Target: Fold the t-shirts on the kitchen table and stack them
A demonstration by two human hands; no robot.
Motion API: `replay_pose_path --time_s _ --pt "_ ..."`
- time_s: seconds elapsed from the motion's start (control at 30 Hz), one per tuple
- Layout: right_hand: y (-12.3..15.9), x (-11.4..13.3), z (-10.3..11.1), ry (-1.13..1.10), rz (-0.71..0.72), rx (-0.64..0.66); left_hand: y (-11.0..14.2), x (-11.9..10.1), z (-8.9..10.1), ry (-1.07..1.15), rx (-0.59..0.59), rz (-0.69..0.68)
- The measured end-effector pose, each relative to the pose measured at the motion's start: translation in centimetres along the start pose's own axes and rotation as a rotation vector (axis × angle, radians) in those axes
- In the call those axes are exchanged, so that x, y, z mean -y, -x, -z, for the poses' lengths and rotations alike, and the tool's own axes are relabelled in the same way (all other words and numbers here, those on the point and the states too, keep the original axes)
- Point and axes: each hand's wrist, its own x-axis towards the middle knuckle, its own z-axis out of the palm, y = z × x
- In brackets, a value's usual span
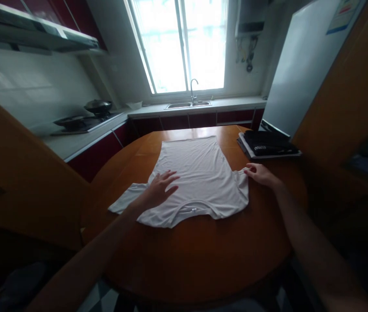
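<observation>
A white T-shirt (197,169) lies spread on the round wooden table (203,260), its neckline towards me and its hem towards the window. Over the left part of the shirt is my left hand (159,188), fingers spread and holding nothing; whether it touches the cloth I cannot tell. At the right sleeve, my right hand (260,174) pinches the sleeve's edge between thumb and fingers. That sleeve is bunched and creased, while the left sleeve lies stretched out flat on the wood.
A stack of folded dark and white clothes (268,145) sits at the table's far right. Beyond are a sink (188,105) below the window, a stove with a pan (98,106) on the left, and a refrigerator (304,65) on the right.
</observation>
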Motion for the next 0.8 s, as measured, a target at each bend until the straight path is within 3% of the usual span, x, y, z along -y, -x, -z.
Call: replay_pose_path --time_s 0.13,0.23,0.4,0.57,0.67,0.8 --pt "0.6 1.9 -0.5 0.167 0.116 -0.119 -3.7 -5.0 -2.7 0.098 0.112 -0.195" --pt "1.8 4.4 -1.6 0.281 0.171 -0.103 -4.4 -6.6 -5.0 0.126 0.182 -0.266" --pt "3.5 7.4 -3.8 0.412 0.096 -0.058 -3.3 -6.7 -7.4 0.116 0.245 -0.307" --pt "3.3 6.9 -4.3 0.279 -0.059 0.05 -2.6 -7.0 -7.3 0.116 0.24 -0.346" --pt "2.8 6.3 -3.4 0.189 -0.077 -0.01 -2.7 -7.1 -7.2 0.126 0.234 -0.361" --pt "3.3 5.6 -1.2 0.112 -0.101 -0.221 -2.8 -7.0 -7.4 0.13 0.222 -0.356"
